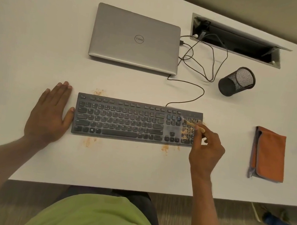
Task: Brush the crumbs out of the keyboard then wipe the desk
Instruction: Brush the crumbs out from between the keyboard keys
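Note:
A black keyboard (123,120) lies across the middle of the white desk (39,36). Orange crumbs (188,132) dot its number pad at the right end. More orange crumbs lie on the desk behind the keyboard's left part (98,91) and in front of it (165,148). My right hand (205,150) grips a small wooden-handled brush (193,125) whose blurred bristles sit over the number pad. My left hand (50,112) rests flat on the desk, its thumb against the keyboard's left edge. A folded orange cloth (269,154) lies to the right.
A closed silver laptop (136,38) sits behind the keyboard, with black cables (200,62) running to an open cable hatch (236,40). A black mesh pen cup (236,81) lies tipped on its side. The desk's front edge is near my body.

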The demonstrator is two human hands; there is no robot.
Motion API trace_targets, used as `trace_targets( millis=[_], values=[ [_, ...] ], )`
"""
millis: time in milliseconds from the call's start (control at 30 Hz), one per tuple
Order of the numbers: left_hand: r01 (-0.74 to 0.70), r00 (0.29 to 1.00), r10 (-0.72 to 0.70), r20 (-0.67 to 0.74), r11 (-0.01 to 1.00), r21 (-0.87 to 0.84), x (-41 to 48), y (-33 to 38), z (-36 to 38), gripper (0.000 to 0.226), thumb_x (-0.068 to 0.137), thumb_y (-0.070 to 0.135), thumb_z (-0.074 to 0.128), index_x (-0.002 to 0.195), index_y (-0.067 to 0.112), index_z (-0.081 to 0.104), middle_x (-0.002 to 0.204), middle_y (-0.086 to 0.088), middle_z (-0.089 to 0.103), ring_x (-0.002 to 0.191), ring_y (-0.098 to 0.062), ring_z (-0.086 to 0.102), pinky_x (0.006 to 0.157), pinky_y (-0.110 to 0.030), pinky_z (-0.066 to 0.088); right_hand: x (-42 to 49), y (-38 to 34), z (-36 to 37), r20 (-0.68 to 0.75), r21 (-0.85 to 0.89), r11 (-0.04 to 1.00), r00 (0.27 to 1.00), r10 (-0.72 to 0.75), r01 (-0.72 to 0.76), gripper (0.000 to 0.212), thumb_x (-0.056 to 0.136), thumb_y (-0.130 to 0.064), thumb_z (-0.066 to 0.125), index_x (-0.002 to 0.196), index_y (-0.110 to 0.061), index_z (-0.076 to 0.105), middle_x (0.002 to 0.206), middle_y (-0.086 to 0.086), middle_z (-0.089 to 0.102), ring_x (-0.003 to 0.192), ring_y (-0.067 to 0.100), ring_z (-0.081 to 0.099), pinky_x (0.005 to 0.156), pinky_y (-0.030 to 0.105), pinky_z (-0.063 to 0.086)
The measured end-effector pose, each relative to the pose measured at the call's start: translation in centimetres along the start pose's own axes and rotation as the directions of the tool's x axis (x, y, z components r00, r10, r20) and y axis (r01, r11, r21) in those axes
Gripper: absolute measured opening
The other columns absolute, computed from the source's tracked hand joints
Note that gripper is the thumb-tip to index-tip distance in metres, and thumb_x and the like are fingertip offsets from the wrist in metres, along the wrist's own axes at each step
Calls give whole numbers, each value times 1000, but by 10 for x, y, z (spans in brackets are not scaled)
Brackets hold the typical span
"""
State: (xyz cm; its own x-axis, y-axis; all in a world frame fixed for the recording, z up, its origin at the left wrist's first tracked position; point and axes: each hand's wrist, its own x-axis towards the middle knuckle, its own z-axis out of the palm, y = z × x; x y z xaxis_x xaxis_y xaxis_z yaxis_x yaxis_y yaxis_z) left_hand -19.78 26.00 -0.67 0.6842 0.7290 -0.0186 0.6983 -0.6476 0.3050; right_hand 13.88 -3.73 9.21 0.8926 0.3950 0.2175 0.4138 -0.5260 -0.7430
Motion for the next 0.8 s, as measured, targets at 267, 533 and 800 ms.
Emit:
trace_targets(
  millis=[267, 533, 800],
  values=[
    [-6, 1000, 6, -8, 1000, -1, 0, -1, 1, 71, 108, 44, 29, 171, 12, 18, 178, -4, 18, 166, -19, 12, 135, -46, 12, 0, -2, -22, 84, -107, 993, 996, -37, 46, 12, 100, -23, 69, 109, -16, 74, 96, -6, 68, 85, 17, 61, 69, 51, 57],
    [-17, 1000, 17, -18, 1000, -4, 0, 0, 0, 71, 108, 43, 29, 170, 11, 20, 177, -6, 21, 165, -21, 15, 134, -48, 14, 11, -3, -9, 157, -71, 995, 986, -58, 70, 21, 99, -17, 70, 113, -32, 75, 100, -19, 66, 95, 20, 64, 78, 55, 57],
    [-20, 999, 20, -33, 1000, -5, 0, 0, 1, 71, 107, 41, 31, 170, 9, 23, 176, -7, 23, 165, -23, 18, 134, -48, 15, -4, -1, -28, 192, -201, 976, 981, -41, 80, 13, 99, -24, 70, 108, -18, 76, 93, -2, 69, 84, 20, 61, 72, 51, 55]
  ],
)
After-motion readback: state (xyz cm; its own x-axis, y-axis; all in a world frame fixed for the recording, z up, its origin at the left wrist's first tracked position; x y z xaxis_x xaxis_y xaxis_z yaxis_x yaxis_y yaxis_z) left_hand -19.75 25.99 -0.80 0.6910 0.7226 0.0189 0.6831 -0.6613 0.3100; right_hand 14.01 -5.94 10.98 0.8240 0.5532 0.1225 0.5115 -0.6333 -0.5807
